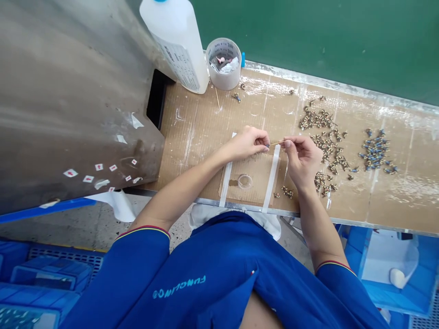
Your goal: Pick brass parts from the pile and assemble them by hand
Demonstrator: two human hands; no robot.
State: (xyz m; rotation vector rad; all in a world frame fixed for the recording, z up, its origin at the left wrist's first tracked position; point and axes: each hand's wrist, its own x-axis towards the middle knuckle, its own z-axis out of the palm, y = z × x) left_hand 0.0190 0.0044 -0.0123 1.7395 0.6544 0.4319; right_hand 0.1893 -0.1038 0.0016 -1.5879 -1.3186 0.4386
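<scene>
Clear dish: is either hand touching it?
No, the dish lies between the white strips, apart from the left hand and right hand.

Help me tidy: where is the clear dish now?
In the head view, the dish sits on cardboard between the white strips, below the left hand in the picture and left of a small parts pile.

The parts (317,119) are gold or blue, the cardboard (277,112) brown.

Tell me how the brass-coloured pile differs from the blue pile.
The brass-coloured pile is larger and strung out in a long band; the blue pile is smaller and more compact. The brass-coloured pile lies beside the right hand, the blue pile farther off. Both are small loose parts on cardboard.
</scene>
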